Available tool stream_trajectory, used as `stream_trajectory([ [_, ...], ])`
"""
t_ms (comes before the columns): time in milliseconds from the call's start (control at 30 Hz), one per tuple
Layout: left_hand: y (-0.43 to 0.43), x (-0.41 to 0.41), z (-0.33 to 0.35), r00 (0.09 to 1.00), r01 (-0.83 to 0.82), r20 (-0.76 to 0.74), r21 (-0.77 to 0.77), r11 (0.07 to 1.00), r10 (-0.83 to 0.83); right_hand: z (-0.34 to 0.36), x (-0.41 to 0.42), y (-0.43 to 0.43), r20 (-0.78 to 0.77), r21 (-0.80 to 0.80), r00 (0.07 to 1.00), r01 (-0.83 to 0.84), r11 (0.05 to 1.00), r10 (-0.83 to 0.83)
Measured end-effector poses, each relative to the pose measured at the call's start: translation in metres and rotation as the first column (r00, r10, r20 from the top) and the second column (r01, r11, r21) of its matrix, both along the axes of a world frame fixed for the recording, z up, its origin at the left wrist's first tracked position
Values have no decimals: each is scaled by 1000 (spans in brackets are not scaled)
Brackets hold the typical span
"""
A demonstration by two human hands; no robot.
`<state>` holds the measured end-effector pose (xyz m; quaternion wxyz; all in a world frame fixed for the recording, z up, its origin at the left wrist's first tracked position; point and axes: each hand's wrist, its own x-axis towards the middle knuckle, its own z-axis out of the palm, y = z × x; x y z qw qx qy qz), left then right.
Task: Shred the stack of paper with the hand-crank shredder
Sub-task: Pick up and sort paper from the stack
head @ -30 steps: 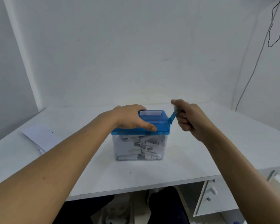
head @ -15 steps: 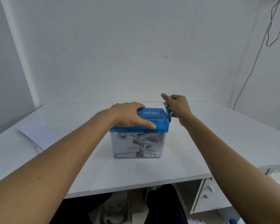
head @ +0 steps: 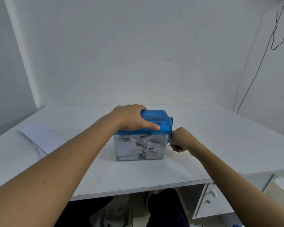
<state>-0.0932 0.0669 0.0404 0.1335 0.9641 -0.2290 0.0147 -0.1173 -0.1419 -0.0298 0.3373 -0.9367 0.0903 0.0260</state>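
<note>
**White surface, both hands on the shredder**

From the head view we see a white surface (head: 219,145) against a bare wall (head: 138,54). Our left hand (head: 131,118) grips the blue lid of the shredder (head: 160,123), with the thumb along its front edge. Just right of it and lower, our right hand (head: 182,140) is curled round the crank (head: 171,133), which is mostly hidden. Shreds fill the clear bin (head: 138,148) under our left hand. The stack of paper (head: 41,136) lies well left of our left forearm.
</note>
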Motion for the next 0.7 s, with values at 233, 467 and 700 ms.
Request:
stream_trajectory([
  [233,-2,1,4,997,-20,-74,6,1000,20,76,-37,-28,177,629,980,-181,756,86],
  [467,2,3,4,997,-6,-79,4,1000,6,62,21,-5,260,491,951,21,871,-169],
  [700,4,5,2,996,13,-86,-3,1000,-13,25,41,-2,176,494,964,88,865,-199],
])
